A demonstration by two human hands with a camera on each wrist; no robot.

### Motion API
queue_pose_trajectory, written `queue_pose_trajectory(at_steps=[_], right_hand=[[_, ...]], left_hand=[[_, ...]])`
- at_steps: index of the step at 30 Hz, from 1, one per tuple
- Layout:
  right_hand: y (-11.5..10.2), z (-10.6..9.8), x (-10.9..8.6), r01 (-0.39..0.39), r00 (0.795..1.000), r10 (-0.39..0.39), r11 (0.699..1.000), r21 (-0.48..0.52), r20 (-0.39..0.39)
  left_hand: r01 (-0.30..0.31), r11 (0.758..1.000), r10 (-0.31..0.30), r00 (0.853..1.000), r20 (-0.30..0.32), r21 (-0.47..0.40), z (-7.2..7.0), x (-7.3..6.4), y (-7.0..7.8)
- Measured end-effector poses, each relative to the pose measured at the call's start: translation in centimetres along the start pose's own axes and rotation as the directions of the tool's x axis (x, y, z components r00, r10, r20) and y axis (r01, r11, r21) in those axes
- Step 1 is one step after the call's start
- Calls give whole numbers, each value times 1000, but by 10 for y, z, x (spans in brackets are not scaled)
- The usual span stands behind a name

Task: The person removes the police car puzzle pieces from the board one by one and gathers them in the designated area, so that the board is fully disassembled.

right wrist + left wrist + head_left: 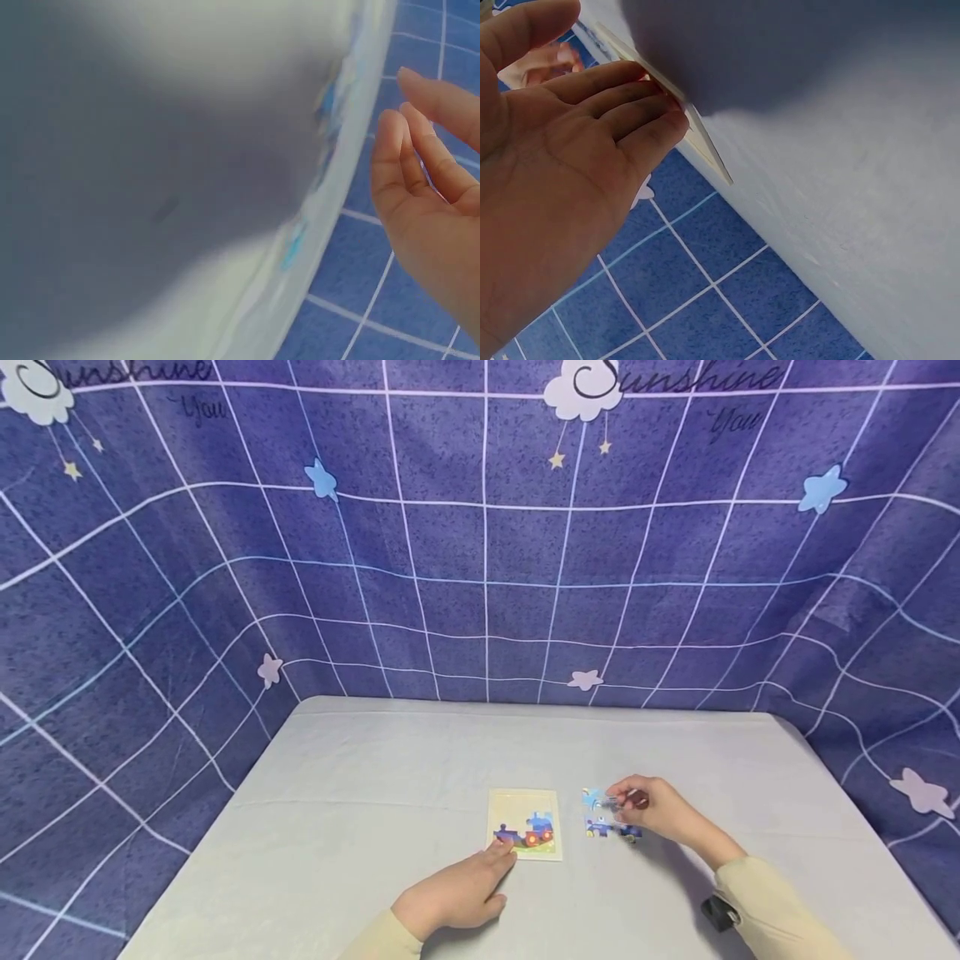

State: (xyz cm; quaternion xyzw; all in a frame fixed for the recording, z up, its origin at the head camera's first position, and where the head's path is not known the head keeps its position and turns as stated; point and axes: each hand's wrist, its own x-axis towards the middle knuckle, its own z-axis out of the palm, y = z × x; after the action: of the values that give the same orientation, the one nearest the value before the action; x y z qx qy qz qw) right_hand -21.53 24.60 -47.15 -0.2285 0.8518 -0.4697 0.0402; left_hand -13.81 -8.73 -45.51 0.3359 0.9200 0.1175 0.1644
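Observation:
A cream puzzle board [517, 802] lies on the table, with joined pieces [536, 837] across its lower part showing a blue and red train. The fingertips of my left hand [463, 890] rest on its lower left edge; in the left wrist view the fingers are straight against the board [714, 159]. To the right of the board lie several loose blue puzzle pieces [595, 828]. My right hand [660, 812] hovers over them with bent fingers. In the right wrist view, a gap shows between thumb and fingers, with no piece visible there; the pieces [327, 101] are blurred.
A pale cloth covers the table [360, 777]. Around its far side and both flanks hangs a blue curtain [450, 543] with white grid lines, stars and clouds. A small black device [720, 912] sits at the right wrist.

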Motion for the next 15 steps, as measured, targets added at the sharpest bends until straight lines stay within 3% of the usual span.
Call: queue_pose_trajectory(at_steps=[4, 15], right_hand=[[-13, 13, 14, 33, 999, -34, 999, 19, 27], [-28, 65, 46, 12, 988, -21, 998, 61, 156]], left_hand=[[0, 1000, 0, 1000, -1, -4, 0, 0, 0], [-15, 1000, 15, 1000, -5, -7, 0, -1, -1]])
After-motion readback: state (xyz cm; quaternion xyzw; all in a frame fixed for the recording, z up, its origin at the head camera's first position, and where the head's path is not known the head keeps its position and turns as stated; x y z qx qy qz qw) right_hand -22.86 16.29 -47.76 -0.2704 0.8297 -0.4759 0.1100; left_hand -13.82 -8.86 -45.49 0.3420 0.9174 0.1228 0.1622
